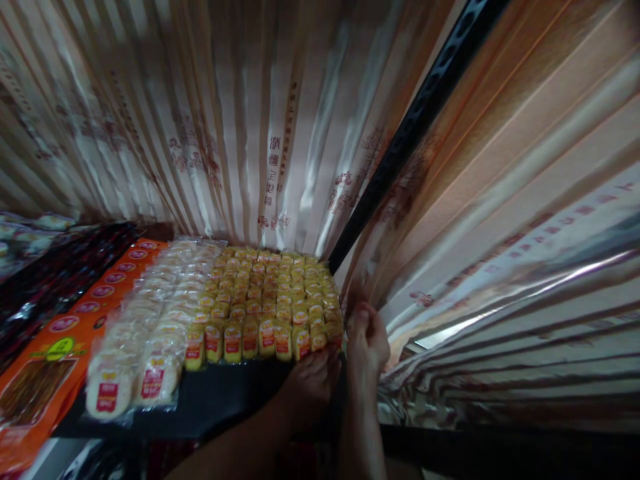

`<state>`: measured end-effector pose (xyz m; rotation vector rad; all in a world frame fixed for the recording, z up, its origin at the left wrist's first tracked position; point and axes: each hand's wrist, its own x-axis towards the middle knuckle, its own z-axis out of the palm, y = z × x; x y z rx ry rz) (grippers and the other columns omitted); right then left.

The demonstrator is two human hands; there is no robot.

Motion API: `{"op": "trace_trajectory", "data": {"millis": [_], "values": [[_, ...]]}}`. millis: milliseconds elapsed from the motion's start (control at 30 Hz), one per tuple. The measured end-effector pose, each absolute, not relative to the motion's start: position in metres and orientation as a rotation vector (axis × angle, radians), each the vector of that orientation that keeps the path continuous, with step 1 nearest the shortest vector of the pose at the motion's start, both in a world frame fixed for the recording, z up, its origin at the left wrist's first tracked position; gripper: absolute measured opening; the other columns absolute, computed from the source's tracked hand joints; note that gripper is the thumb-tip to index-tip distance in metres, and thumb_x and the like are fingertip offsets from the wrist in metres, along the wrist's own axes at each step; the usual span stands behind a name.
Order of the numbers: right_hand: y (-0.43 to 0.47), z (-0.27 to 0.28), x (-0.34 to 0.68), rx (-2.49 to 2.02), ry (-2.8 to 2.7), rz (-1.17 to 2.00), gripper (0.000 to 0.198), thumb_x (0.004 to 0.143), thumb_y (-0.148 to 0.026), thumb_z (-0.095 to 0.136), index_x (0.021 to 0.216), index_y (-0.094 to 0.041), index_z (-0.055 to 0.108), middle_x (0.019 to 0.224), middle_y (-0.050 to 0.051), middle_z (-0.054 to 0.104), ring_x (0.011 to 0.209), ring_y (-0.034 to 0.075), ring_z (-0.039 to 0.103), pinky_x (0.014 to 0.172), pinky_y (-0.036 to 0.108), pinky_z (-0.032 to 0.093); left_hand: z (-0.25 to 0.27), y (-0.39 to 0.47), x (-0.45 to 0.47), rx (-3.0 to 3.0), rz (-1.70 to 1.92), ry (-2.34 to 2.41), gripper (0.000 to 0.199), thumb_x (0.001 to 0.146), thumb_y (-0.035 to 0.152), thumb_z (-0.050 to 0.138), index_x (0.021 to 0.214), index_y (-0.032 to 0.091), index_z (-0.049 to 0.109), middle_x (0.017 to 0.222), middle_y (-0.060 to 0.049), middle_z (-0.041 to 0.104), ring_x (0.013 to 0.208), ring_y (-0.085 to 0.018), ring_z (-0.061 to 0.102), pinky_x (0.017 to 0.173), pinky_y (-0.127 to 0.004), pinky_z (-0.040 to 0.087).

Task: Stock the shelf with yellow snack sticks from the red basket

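Hands sit low at the front edge of the dark surface [220, 400]: left hand [307, 387] rests flat by the yellow snack packets [270, 300], grip open and empty, while right hand [367, 343] is closed, pinching the foil curtain [500, 280] hanging at the right. Curtain looks thin, light, crinkly and probably slippery and easy to tear, best held by its gathered edge. Beyond: shiny pleats, peach stripes, red print, black rail [415, 127].

Yellow packs [273, 300]: small, red-labelled, upright, packed in tight rows on dark shelf [220, 400]. Striped sheet [450, 267]: glossy, pleated, hanging just right of packs, edge pinched beside them.
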<state>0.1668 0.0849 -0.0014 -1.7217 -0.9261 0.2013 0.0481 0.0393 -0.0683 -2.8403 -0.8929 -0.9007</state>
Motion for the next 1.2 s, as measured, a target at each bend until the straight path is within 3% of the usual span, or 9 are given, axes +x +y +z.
{"op": "trace_trajectory", "data": {"millis": [233,733,933,1200], "values": [[0.037,-0.027,0.153,-1.695,-1.297,0.069,0.045,0.085,-0.05,0.04,0.086,-0.016,0.07,0.087,0.012,0.061,0.081,0.02,0.057,0.077,0.036,0.047,-0.077,0.041,0.052,-2.797,-1.041,-0.848,0.04,0.092,0.018,0.04,0.129,0.001,0.044,0.134,-0.019,0.048,0.135,-0.023,0.028,0.106,-0.036,0.039],[0.032,-0.034,0.157,-1.678,-1.399,0.006,0.045,0.087,-0.044,0.034,0.103,-0.015,0.065,0.099,0.015,0.064,0.093,0.023,0.057,0.086,0.041,0.045,-0.087,0.038,0.061,-2.914,-0.761,-0.937,0.035,0.096,0.023,0.036,0.127,0.012,0.049,0.133,-0.007,0.052,0.128,-0.012,0.039,0.106,-0.024,0.032],[0.035,-0.037,0.159,-1.699,-1.374,0.024,0.05,0.087,-0.046,0.033,0.103,-0.012,0.066,0.098,0.016,0.064,0.091,0.024,0.058,0.086,0.041,0.045,-0.088,0.007,0.044,-2.705,-0.786,-1.179,0.027,0.095,0.021,0.038,0.107,0.015,0.061,0.112,-0.009,0.064,0.109,-0.019,0.056,0.09,-0.033,0.045],[0.036,-0.041,0.161,-1.677,-1.361,0.057,0.05,0.086,-0.047,0.035,0.102,-0.012,0.066,0.098,0.017,0.064,0.091,0.024,0.057,0.085,0.041,0.045,-0.095,-0.003,0.041,-2.498,-0.858,-1.231,0.039,0.096,0.018,0.026,0.118,0.008,0.056,0.127,-0.015,0.055,0.124,-0.025,0.045,0.094,-0.037,0.042]]}}
